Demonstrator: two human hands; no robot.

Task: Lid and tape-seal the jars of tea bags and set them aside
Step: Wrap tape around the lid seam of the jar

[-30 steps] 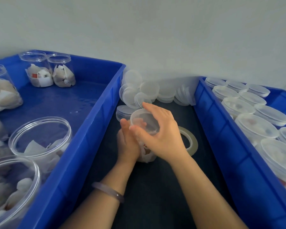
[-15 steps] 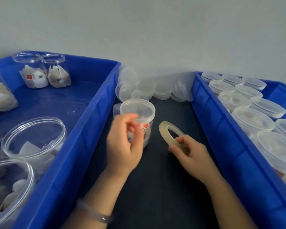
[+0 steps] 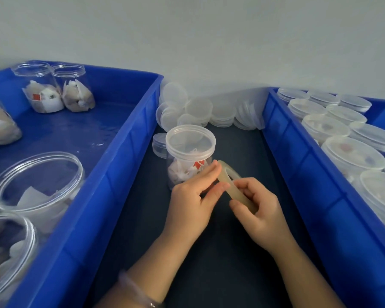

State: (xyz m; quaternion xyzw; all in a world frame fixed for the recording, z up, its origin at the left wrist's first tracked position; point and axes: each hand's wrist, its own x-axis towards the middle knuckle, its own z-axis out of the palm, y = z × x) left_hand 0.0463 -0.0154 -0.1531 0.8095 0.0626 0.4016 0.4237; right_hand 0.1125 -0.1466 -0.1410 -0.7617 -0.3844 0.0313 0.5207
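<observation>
On the tabletop [image 3: 227, 263] the lidded jar [image 3: 190, 152] stands freed; left hand [image 3: 191, 203] joins right hand [image 3: 258, 210], both sets of fingers pinching the tape roll [image 3: 226, 178]. Sealing looks next.

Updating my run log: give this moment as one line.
jar: lidded, upright | right hand: grips tape roll | left hand: pinches tape roll

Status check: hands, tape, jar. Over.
Right hand grips tape roll; left hand pinches its upper edge. Jar upright just beyond, lid on, no tape seen on it. Nothing between tape and jar.
</observation>
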